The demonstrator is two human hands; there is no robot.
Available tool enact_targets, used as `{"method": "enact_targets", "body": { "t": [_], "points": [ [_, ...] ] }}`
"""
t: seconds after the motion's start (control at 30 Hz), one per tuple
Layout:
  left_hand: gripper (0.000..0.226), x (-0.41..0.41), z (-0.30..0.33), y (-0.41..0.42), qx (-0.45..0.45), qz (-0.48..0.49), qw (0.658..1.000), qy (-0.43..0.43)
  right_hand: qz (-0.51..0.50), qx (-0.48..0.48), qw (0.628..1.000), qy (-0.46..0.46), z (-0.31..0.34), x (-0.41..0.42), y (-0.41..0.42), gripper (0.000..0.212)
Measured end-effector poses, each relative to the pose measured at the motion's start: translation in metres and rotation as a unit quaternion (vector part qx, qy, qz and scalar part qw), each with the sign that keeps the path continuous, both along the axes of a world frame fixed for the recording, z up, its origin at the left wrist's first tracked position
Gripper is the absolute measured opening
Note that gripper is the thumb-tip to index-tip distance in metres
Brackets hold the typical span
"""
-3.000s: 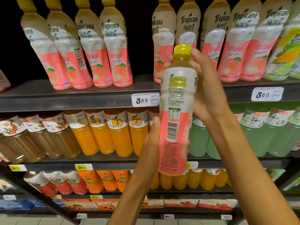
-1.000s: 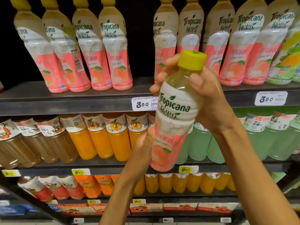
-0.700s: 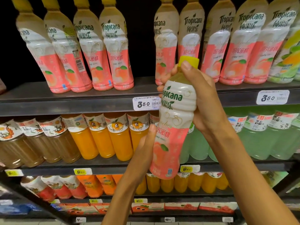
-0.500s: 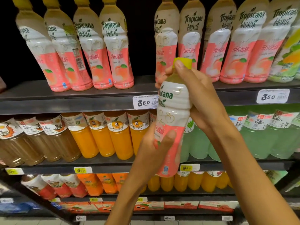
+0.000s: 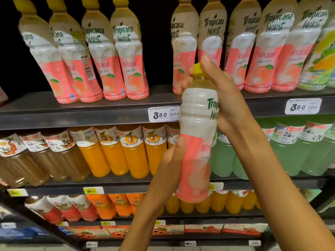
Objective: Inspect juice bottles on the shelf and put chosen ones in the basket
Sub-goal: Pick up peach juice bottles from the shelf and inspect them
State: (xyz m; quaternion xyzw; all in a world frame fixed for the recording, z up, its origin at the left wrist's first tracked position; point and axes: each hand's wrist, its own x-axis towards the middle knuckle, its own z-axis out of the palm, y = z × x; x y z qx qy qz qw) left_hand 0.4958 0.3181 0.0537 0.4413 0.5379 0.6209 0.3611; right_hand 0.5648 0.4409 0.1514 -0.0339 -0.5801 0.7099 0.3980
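Pink bottle point(image 5: 196, 142) between both hands, off-shelf

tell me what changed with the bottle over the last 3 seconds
The bottle was turned about its long axis between both hands: three seconds ago its barcode side faced the camera, then the Tropicana logo came round, and now the logo has passed to the right edge. The right hand kept its grip on the neck and the left hand on the lower body. The shelf bottles stayed put.

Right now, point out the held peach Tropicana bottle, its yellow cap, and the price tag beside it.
peach Tropicana bottle point(image 5: 196, 142), head view, mid label.
yellow cap point(image 5: 197, 69), head view, visible side edge.
price tag point(image 5: 164, 114), head view, centre of the white card.
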Motion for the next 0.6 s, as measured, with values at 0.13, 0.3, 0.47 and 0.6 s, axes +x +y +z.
{"method": "enact_targets", "body": {
  "t": [0.13, 0.3, 0.47, 0.6],
  "points": [
    [0.039, 0.002, 0.001, 0.005, 0.021, 0.088, 0.993, 0.080, -0.114, 0.028, 0.992, -0.036, 0.001, 0.002, -0.004, 0.024],
    [0.040, 0.010, 0.001, 0.004, 0.045, 0.075, 0.996, 0.027, -0.074, 0.048, 0.994, -0.061, 0.004, 0.003, -0.006, 0.019],
    [0.049, 0.012, 0.007, -0.004, 0.021, 0.008, 0.998, -0.060, -0.016, 0.042, 0.996, -0.073, -0.001, 0.000, -0.009, 0.023],
    [0.050, 0.015, 0.011, -0.010, 0.002, -0.026, 0.994, -0.104, -0.030, 0.006, 0.997, -0.070, 0.000, -0.002, -0.007, 0.021]
  ]
}}
